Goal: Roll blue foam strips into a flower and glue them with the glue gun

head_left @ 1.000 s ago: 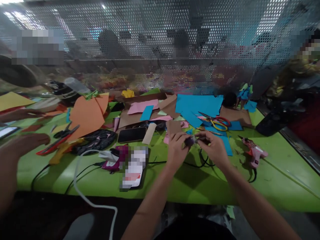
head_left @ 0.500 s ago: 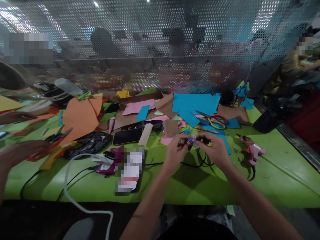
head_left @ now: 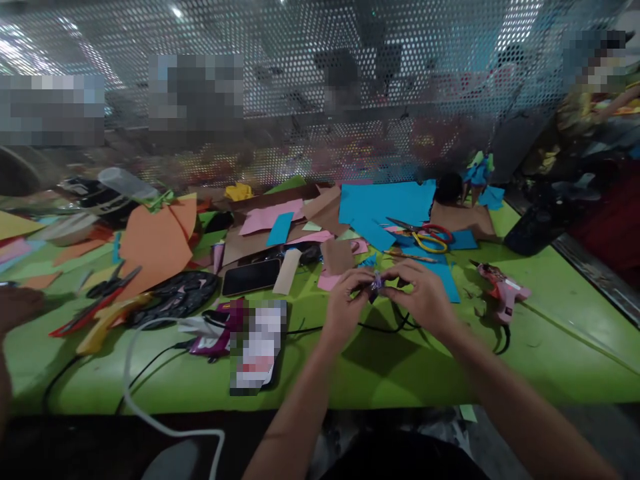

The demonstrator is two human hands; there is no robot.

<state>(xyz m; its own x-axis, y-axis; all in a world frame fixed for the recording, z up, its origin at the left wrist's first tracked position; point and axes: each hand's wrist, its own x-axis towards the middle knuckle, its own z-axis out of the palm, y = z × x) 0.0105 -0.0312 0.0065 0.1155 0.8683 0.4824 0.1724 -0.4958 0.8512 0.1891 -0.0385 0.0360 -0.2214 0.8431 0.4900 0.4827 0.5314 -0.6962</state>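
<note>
A small shiny purple piece, like clear crinkled wrapping [head_left: 377, 283], is pinched between my two hands above the green table. My left hand [head_left: 345, 303] grips it from the left with fingertips closed. From the other side, my right hand [head_left: 425, 293] holds it between thumb and fingers. The exact kind of piece is too small to make out. Just behind my hands lie crumpled blue paper [head_left: 369, 260] and a brown paper piece [head_left: 338, 256]. Scissors with red and yellow handles [head_left: 431, 241] rest on blue paper [head_left: 387, 202] farther back.
A pink glue gun [head_left: 507, 297] lies at right, a yellow one [head_left: 110, 313] at left. A purple power strip [head_left: 213, 337], a lit phone [head_left: 263, 333] and a dark phone [head_left: 251, 277] lie left of my hands. Another person's hand [head_left: 20, 310] is at far left.
My hands stay together on the purple piece, with its clear part now less spread. At left, the other person's hand has drawn back from the red-handled scissors. The view has shifted slightly.
</note>
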